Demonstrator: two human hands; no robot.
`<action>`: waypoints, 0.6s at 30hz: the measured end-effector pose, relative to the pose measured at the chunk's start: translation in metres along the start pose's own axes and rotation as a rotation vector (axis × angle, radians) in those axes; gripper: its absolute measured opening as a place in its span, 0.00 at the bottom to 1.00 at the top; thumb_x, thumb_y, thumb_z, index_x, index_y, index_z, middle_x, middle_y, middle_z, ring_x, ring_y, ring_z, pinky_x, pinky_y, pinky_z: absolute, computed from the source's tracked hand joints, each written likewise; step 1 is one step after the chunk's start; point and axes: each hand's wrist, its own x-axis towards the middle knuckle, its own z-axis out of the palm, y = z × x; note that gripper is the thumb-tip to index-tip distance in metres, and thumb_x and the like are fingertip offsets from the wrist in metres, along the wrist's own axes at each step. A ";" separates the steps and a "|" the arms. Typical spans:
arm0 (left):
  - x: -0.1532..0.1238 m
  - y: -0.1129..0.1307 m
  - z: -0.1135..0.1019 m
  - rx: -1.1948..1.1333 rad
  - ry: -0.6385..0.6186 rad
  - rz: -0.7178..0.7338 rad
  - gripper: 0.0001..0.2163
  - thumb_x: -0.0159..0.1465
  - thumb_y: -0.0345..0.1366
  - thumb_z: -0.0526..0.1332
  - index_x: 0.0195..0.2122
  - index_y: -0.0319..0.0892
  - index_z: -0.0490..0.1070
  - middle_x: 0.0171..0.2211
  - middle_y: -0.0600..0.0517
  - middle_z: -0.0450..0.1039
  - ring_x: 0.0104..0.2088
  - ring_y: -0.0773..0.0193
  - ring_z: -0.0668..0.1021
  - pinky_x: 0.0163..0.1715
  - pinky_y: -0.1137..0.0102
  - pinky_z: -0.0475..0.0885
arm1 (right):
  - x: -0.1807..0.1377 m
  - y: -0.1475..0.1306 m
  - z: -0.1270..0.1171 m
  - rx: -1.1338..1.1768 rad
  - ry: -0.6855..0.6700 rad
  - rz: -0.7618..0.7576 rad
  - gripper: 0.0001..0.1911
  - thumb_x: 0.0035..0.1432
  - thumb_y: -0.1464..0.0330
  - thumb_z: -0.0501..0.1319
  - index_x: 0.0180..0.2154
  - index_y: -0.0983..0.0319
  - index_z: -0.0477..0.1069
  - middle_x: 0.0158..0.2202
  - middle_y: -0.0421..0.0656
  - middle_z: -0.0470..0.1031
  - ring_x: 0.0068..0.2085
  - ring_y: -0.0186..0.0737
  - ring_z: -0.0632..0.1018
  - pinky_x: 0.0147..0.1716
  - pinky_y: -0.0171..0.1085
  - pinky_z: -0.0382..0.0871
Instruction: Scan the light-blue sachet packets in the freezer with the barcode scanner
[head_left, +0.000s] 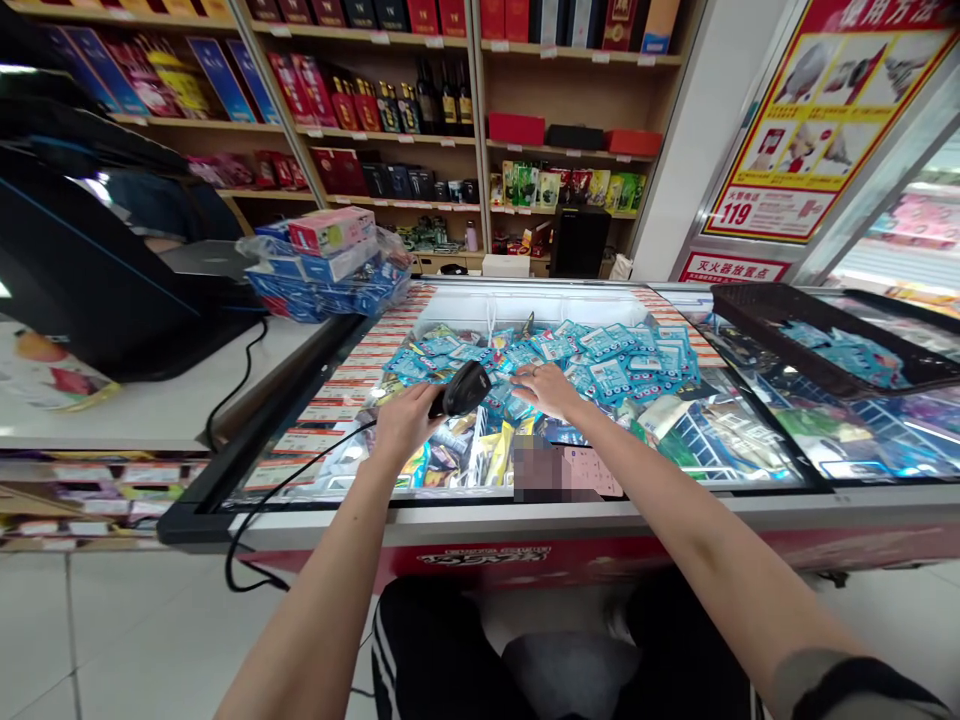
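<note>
My left hand (407,425) is wrapped round the handle of a black barcode scanner (465,388), whose head points right over the freezer's glass top. A black cable (315,462) runs from it to the left. My right hand (549,388) reaches in from the right, fingers apart and slightly bent, its fingertips at the small blue packets (611,343) spread across the glass. Whether the fingertips touch a packet I cannot tell. Below the hands, a pink phone-like item (592,470), partly blurred, lies near the front edge.
The chest freezer (450,515) has bagged goods under its glass. On its right part sits a dark tray (795,320) with more blue packets. Plastic-wrapped boxes (330,265) and a black checkout terminal (112,260) stand at the left. Stocked shelves (390,135) line the back.
</note>
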 end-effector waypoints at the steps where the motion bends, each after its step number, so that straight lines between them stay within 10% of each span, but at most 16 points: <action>1: 0.004 0.002 0.002 -0.006 0.002 0.008 0.18 0.58 0.38 0.60 0.50 0.44 0.67 0.45 0.47 0.75 0.47 0.54 0.75 0.38 0.66 0.69 | 0.000 0.004 -0.001 0.044 0.020 -0.005 0.18 0.66 0.60 0.51 0.50 0.58 0.72 0.52 0.45 0.73 0.49 0.42 0.74 0.50 0.41 0.62; 13: 0.029 0.012 0.006 -0.018 -0.015 0.081 0.17 0.58 0.38 0.60 0.49 0.43 0.68 0.42 0.47 0.75 0.46 0.53 0.76 0.37 0.65 0.69 | 0.037 0.034 -0.006 0.105 0.050 0.147 0.20 0.62 0.74 0.51 0.55 0.61 0.67 0.55 0.47 0.69 0.55 0.42 0.70 0.56 0.41 0.60; 18: 0.034 0.008 0.010 -0.029 -0.043 0.081 0.17 0.58 0.39 0.60 0.49 0.43 0.68 0.43 0.46 0.75 0.47 0.53 0.75 0.36 0.65 0.69 | 0.057 0.053 -0.006 0.014 -0.226 0.123 0.29 0.59 0.65 0.59 0.61 0.60 0.58 0.63 0.48 0.61 0.60 0.49 0.65 0.60 0.46 0.54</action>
